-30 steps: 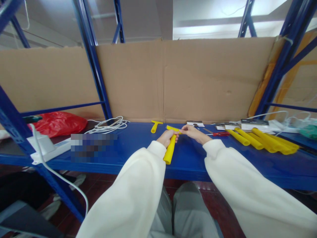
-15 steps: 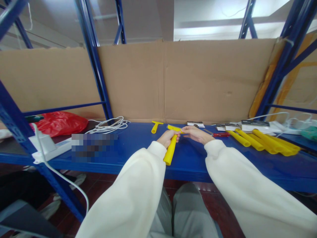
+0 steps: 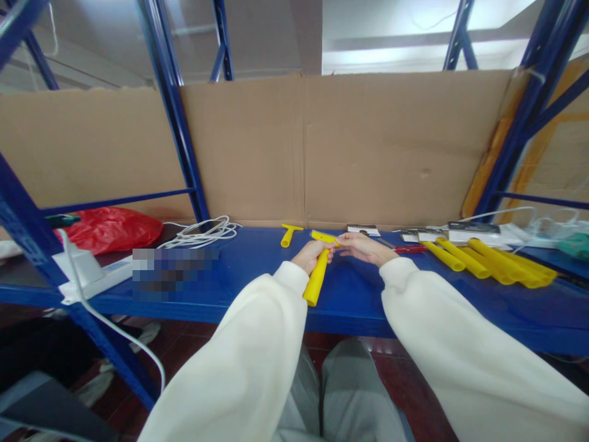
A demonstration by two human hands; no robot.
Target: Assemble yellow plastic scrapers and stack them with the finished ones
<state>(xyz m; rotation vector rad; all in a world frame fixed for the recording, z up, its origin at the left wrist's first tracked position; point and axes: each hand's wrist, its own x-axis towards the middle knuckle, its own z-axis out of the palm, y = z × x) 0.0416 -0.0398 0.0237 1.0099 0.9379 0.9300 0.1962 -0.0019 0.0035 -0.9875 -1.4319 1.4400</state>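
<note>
My left hand (image 3: 311, 256) is closed around a yellow T-shaped scraper (image 3: 316, 282), just below its crosspiece. The thick round handle slants down toward the shelf's front edge. My right hand (image 3: 359, 247) pinches at the right end of the crosspiece, and its fingertips hide that end. Whether a small part is also between those fingers cannot be made out. A second yellow T-shaped scraper (image 3: 288, 234) lies on the blue shelf (image 3: 257, 270) behind my left hand. Beside my right wrist lies a red-handled tool (image 3: 411, 249).
Several yellow tubes (image 3: 464, 259) lie at the right, before small black-and-white packets (image 3: 473, 230). White cable (image 3: 207, 232), a power strip (image 3: 113, 273) and a red plastic bag (image 3: 119, 229) are at the left. A cardboard panel (image 3: 368, 147) closes the back; blue posts (image 3: 177, 123) flank it.
My right hand has shifted very slightly at the scraper's crosspiece. My left hand keeps its grip, and the things on the shelf stay in place.
</note>
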